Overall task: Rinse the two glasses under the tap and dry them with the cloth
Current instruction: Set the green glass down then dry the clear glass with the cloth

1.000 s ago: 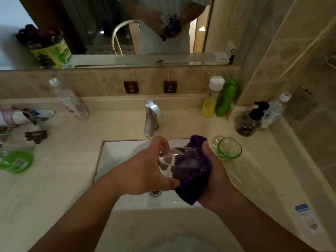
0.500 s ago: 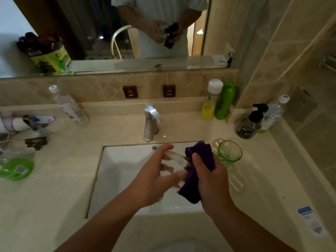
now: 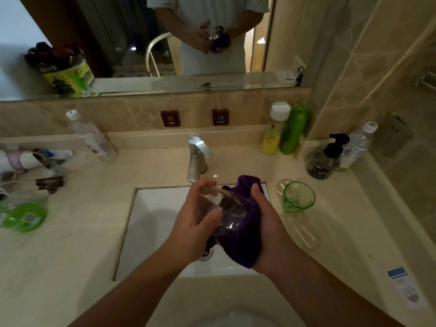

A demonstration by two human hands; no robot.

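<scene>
Over the white sink (image 3: 153,232), my left hand (image 3: 195,227) grips a clear glass (image 3: 226,213) that lies tilted on its side. A purple cloth (image 3: 245,246) wraps the glass's right side and underside, held there by my right hand (image 3: 266,223). The second glass, a green one (image 3: 298,197), stands upright on the counter just right of the sink. The chrome tap (image 3: 197,156) stands behind my hands, and no water shows at its spout.
Yellow and green bottles (image 3: 283,131) stand at the back right, with a dark pump bottle (image 3: 326,156) and a clear bottle beside them. A clear bottle (image 3: 92,138), tubes and a green lid lie on the left counter (image 3: 59,256). Hot and cold signs hang below the mirror.
My hands have turned the glass inside the cloth; the right hand shifted from on top of the cloth to around its side. The head view dipped and came closer.
</scene>
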